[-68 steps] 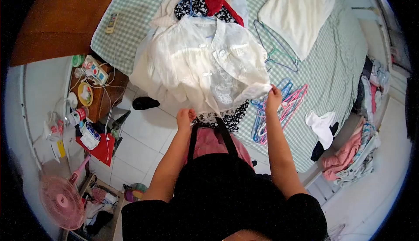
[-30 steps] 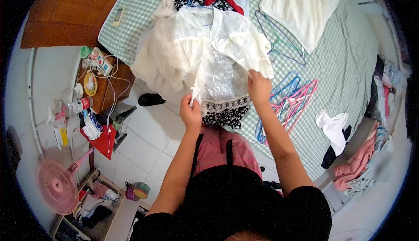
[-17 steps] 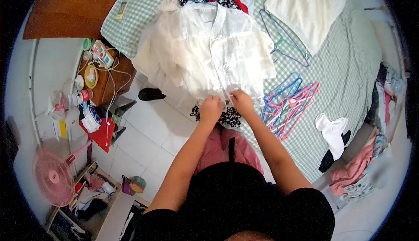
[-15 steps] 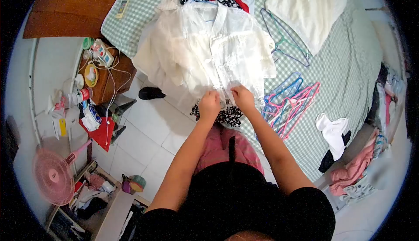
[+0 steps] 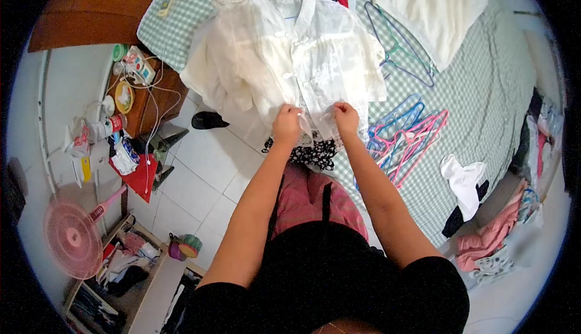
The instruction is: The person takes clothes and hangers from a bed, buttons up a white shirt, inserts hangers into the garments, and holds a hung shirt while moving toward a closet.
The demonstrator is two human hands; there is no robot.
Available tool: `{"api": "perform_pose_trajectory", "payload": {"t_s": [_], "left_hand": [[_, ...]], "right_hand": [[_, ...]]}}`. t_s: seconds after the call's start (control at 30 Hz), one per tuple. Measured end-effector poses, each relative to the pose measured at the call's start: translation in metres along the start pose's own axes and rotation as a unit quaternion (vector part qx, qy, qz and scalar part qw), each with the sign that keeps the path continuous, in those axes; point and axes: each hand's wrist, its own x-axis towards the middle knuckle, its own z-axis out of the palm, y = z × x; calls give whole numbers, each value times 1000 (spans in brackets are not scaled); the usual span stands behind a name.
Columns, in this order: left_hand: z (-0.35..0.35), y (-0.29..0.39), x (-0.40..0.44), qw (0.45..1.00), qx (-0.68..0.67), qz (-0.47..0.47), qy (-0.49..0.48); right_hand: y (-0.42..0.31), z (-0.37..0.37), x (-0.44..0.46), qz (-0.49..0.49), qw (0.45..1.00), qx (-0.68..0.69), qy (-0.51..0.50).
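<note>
Currently, white blouse (image 5: pixel 290 58) upper ctr of frame; L hand (image 5: pixel 287 123) pinching one front edge nr hem, R hand (image 5: pixel 347 118) pinching other. Pink/blue hangers (image 5: pixel 404 138) on checked bedspread (image 5: pixel 481 107), right of ctr.

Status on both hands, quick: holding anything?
Left hand: closed, holding the white blouse near its hem.
Right hand: closed, holding the white blouse too.

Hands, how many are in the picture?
2: the left hand pinches one front edge of the white blouse near its hem, and the right hand pinches the other front edge.
</note>
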Motion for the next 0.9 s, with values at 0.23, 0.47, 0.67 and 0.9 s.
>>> {"api": "perform_pose_trajectory", "payload": {"t_s": [0.23, 0.47, 0.67, 0.9], "left_hand": [[-5, -11, -14, 991, -67, 111, 36], [-3, 5, -16, 978, -43, 193, 72], [-3, 13, -9, 976, -17, 209, 64], [4, 11, -12, 981, 4, 194, 26]], "right_hand": [[18, -6, -36, -70, 993, -93, 19], [-12, 22, -48, -80, 986, -150, 2], [4, 19, -35, -128, 979, -159, 9], [-6, 26, -34, -118, 974, -193, 10]]}}
